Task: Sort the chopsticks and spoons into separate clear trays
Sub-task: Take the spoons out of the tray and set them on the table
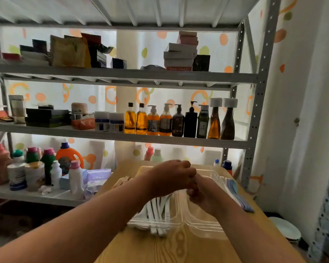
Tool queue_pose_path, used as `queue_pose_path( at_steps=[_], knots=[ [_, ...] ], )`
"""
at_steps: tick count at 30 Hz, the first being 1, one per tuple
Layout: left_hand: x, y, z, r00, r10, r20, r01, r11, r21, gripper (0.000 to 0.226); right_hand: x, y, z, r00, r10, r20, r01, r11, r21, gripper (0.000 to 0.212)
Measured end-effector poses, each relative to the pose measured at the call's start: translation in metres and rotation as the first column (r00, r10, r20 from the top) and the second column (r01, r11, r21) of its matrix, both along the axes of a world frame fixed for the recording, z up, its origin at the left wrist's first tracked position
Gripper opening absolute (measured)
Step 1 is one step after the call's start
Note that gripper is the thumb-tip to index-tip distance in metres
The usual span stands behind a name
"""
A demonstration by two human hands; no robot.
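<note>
Two clear trays lie side by side on the wooden table (178,247). The left clear tray (139,223) holds several white paper-wrapped chopsticks (156,213), whose ends stick out over its near rim. The right clear tray (203,224) looks bare at its near end. My left hand (171,177) and my right hand (203,194) meet above the trays, fingers curled and touching each other. What they hold is hidden between them. Wrapped utensils with blue and pink parts (235,192) lie along the right tray's far side.
A grey metal shelf rack (121,137) stands right behind the table, full of bottles, boxes and detergent jugs. Its upright post (254,130) is near the table's right corner. Something pale and wooden (124,181) lies left of the trays. A white plate (285,228) sits on the floor at right.
</note>
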State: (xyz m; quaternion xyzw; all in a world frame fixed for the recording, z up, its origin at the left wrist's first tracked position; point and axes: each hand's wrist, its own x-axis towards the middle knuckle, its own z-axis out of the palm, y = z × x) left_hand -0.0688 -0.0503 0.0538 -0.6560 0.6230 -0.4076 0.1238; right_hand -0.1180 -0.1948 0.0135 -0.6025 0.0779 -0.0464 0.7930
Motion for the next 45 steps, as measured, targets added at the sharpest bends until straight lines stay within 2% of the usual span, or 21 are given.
queue_pose_path(
  at_steps=[3,5,8,11,13,16,19,22,24,27,29,31,34,39,43,45],
  knots=[
    [-0.005,-0.015,-0.009,0.998,-0.058,0.03,0.056,0.996,0.07,0.029,0.003,-0.006,-0.003,0.998,-0.013,-0.055,0.014,1.0,0.005,0.013],
    [-0.005,-0.021,-0.015,0.996,-0.083,0.03,0.081,0.995,0.063,0.027,0.002,-0.012,-0.003,0.996,-0.029,-0.087,0.029,1.0,0.005,0.016],
    [-0.007,-0.028,-0.023,0.989,-0.144,0.039,0.143,0.989,0.027,0.025,-0.003,-0.029,-0.009,1.0,0.006,0.004,-0.006,0.998,0.065,0.019],
    [-0.006,-0.036,-0.035,0.972,-0.229,0.044,0.228,0.973,0.025,0.02,-0.006,-0.042,-0.015,0.999,0.032,0.04,-0.031,0.998,-0.048,0.017],
    [-0.004,-0.039,-0.042,0.968,-0.241,0.066,0.241,0.97,0.008,0.024,-0.004,-0.049,-0.016,0.999,-0.015,0.041,0.019,0.996,-0.087,0.015],
    [0.001,-0.044,-0.052,0.981,-0.192,-0.018,0.191,0.981,-0.021,0.032,0.001,-0.061,-0.022,0.986,-0.166,-0.005,0.165,0.982,-0.091,0.018],
    [0.01,-0.051,-0.06,0.989,-0.126,-0.083,0.121,0.991,-0.063,0.03,0.002,-0.071,-0.027,0.968,-0.25,-0.023,0.245,0.962,-0.122,0.018],
    [0.023,-0.059,-0.069,0.975,-0.004,-0.221,-0.029,0.989,-0.147,0.028,0.004,-0.084,-0.027,0.959,-0.283,0.003,0.28,0.949,-0.145,0.011],
    [0.031,-0.062,-0.073,0.927,0.099,-0.361,-0.169,0.971,-0.167,0.026,0.005,-0.097,-0.027,0.942,-0.334,0.036,0.336,0.928,-0.163,0.012],
    [0.046,-0.066,-0.08,0.785,0.232,-0.575,-0.379,0.913,-0.149,0.026,0.007,-0.119,-0.034,0.868,-0.49,0.075,0.491,0.828,-0.27,0.013],
    [0.056,-0.068,-0.084,0.665,0.277,-0.694,-0.478,0.871,-0.111,0.027,0.008,-0.134,-0.046,0.792,-0.596,0.13,0.593,0.701,-0.395,0.012],
    [0.066,-0.069,-0.087,0.541,0.311,-0.782,-0.544,0.838,-0.043,0.028,0.009,-0.148,-0.058,0.712,-0.671,0.206,0.667,0.556,-0.496,0.022],
    [0.079,-0.069,-0.091,0.411,0.284,-0.866,-0.585,0.811,-0.012,0.029,0.013,-0.167,-0.072,0.648,-0.71,0.276,0.661,0.344,-0.667,0.027],
    [0.09,-0.075,-0.094,0.376,0.213,-0.902,-0.6,0.797,-0.063,0.028,0.028,-0.185,-0.095,0.647,-0.7,0.302,0.592,0.212,-0.778,0.025],
    [0.097,-0.077,-0.095,0.378,0.233,-0.896,-0.614,0.787,-0.054,0.027,0.042,-0.193,-0.109,0.682,-0.685,0.257,0.507,0.188,-0.841,0.027],
    [0.098,-0.077,-0.098,0.407,0.219,-0.887,-0.618,0.781,-0.091,0.024,0.049,-0.195,-0.11,0.7,-0.673,0.241,0.483,0.196,-0.853,0.027]
  ],
)
